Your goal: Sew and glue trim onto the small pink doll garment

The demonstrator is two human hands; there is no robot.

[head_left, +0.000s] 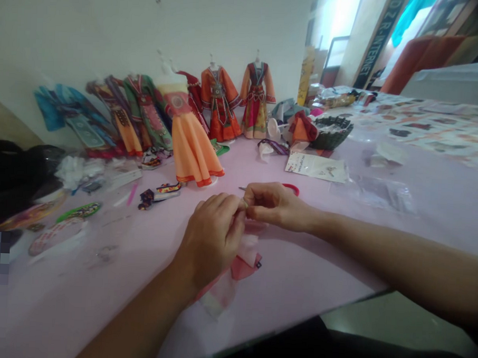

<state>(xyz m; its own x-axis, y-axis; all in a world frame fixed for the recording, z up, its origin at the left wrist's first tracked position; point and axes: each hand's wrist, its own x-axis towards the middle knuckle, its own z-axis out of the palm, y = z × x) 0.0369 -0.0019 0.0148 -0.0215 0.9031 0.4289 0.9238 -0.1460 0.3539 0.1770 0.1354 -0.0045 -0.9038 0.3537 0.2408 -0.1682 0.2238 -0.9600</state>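
My left hand (pixel 212 238) and my right hand (pixel 275 204) meet over the pink table (pixel 323 256), fingertips pinched together at the same spot. The left hand grips a small pink and white piece of cloth (pixel 241 266) that hangs below it and rests on the table. The right hand is closed in a pinch; what it holds is too small to make out. Just behind the right hand lies a pair of scissors with red handles (pixel 290 188), its metal tip pointing left.
A doll-size orange dress on a stand (pixel 191 140) stands close behind my hands. More small costumes (pixel 222 102) line the wall. A dark basket (pixel 332 133), a paper card (pixel 316 166), plastic bags (pixel 375 193) and cloth scraps (pixel 159 192) lie around. The table edge runs near right.
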